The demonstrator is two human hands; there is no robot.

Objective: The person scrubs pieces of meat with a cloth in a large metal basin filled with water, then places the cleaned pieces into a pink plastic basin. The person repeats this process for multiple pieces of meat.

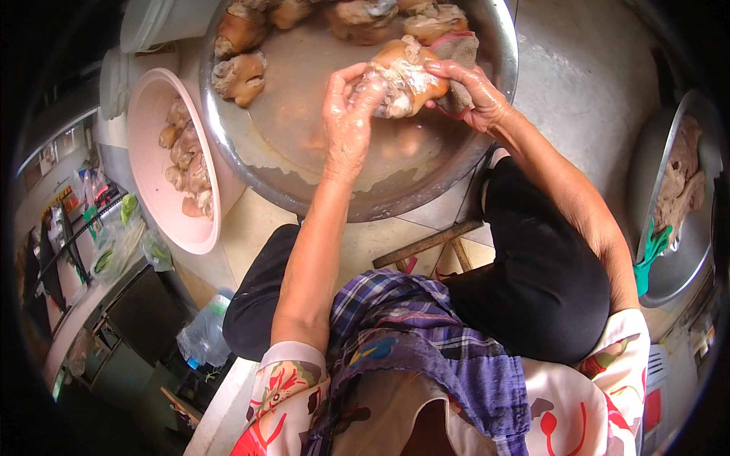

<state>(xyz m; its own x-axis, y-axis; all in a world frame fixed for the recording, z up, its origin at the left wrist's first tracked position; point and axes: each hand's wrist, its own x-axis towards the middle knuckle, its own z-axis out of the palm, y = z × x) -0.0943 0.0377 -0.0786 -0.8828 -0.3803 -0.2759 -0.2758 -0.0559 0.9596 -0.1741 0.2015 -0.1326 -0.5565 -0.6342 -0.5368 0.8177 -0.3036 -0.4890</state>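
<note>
Both hands hold a piece of meat with browned skin above a large round metal basin of cloudy water. My left hand grips its pale, ragged left end, the thumb on top. My right hand holds the other end, the thumb pressed on the skin. A grey-brown cloth with a red edge lies against that hand's fingers, behind the meat. More browned meat pieces rest along the basin's left and far sides. The undersides of the held piece are hidden.
A pink plastic tub with several meat pieces stands left of the basin. At the far right, a metal basin holds meat, with a green glove over its rim. A wooden stool is between my legs. A clear plastic bottle lies at lower left.
</note>
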